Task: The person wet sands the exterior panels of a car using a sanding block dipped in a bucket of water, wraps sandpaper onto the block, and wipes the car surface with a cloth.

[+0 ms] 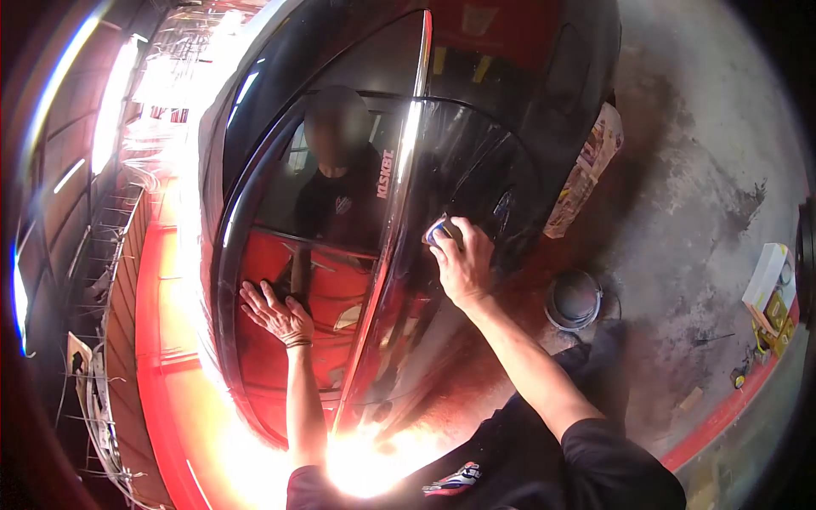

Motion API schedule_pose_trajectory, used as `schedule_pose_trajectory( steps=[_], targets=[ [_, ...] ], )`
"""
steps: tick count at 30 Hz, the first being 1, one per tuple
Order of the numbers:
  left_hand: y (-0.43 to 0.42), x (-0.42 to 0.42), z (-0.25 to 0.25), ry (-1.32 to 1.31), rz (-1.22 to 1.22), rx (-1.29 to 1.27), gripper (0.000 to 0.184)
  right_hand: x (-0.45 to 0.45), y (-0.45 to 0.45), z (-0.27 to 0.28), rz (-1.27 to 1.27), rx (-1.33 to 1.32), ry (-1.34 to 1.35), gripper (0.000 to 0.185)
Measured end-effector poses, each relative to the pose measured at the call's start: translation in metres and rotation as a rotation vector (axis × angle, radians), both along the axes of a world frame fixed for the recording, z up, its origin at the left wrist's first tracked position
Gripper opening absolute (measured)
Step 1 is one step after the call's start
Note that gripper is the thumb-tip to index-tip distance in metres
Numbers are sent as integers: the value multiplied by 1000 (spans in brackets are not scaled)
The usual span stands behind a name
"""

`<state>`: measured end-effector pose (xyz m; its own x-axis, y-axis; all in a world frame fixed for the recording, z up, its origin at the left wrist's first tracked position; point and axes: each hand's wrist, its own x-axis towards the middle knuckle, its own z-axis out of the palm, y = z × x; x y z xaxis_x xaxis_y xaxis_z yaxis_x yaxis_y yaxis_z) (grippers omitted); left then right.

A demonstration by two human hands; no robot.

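Note:
A dark car door (pixel 463 161) stands in front of me, with a bright trim strip (pixel 408 144) running along below its window. My left hand (pixel 279 314) rests on the window glass (pixel 272 263), fingers spread and holding nothing. The fingers of my right hand (pixel 463 263) are closed around a small blue pad with a brownish edge (pixel 438 230). That hand is at the door panel just below the trim strip. The pad's exact kind is hard to make out, as the fingers partly cover it. White lettering (pixel 384 174) shows on the glass.
A bucket (pixel 574 299) stands on the stained concrete floor (pixel 680 195) at my right. Printed paper (pixel 586 174) is at the car's lower edge. A white box (pixel 767 276) and yellow items (pixel 775 319) lie at far right. Bright glare covers a red surface (pixel 166 340) at left.

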<state>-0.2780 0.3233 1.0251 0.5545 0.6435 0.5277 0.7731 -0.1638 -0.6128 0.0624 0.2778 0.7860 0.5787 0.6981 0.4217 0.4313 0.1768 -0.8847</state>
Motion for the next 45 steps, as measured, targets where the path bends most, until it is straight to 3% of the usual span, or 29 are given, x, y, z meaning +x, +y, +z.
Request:
schedule_pose_trajectory(
  steps=[1,2,6,9,12,16,18,21,23,24,25,27,28,30,34,38,40,41,42,45],
  targets=[
    [3,-1,-1,6,-4,8,64,4,3,-4,13,-30,16,52],
    [2,-5,-3,11,-1,15,64,18,25,-17,81,107,114,54],
    [6,4,-3,-3,-44,18,65,98,80,12,-97,22,-5,52],
    [1,3,-2,-13,-34,7,67,61,68,10,-179,72,-19,52],
    [2,-4,-3,-33,-54,-6,68,9,25,-13,-17,138,-112,47],
    [6,-6,-7,-64,-94,44,67,74,87,-23,-161,230,-191,38],
    [7,-9,-11,-86,-101,55,68,96,110,-14,-270,120,-169,34],
    [10,-17,-13,-115,-143,63,67,58,88,-32,-223,197,-283,32],
    [11,-18,-15,-158,-216,85,62,-49,17,-28,-127,189,-84,38],
    [13,-23,-17,-163,-262,94,62,-107,-26,-34,-135,106,-138,46],
    [18,-26,-18,-167,-311,101,62,-171,-72,-31,-215,94,-203,35],
    [-11,-16,-7,-112,-275,123,55,-279,-160,-60,-64,90,-110,47],
    [-16,-29,-6,-91,-386,41,55,-312,-187,-67,-22,68,-91,50],
    [-10,-62,11,-19,-601,-104,55,-302,-182,-57,-59,55,-92,49],
    [-57,-141,43,140,-519,-224,52,-215,-101,-45,-231,137,-52,34],
    [-65,-179,45,225,-486,-190,58,-285,-129,-49,-346,152,-16,35],
    [-65,-178,37,225,-472,-154,57,-368,-190,-47,-229,87,20,43],
    [-64,-181,36,216,-472,-152,59,-400,-213,-56,-129,190,71,48],
    [-63,-179,36,208,-478,-145,60,-410,-227,-49,-118,196,44,54],
    [-66,-180,35,239,-477,-125,55,-350,-193,-59,-202,145,-98,50]
  ],
)
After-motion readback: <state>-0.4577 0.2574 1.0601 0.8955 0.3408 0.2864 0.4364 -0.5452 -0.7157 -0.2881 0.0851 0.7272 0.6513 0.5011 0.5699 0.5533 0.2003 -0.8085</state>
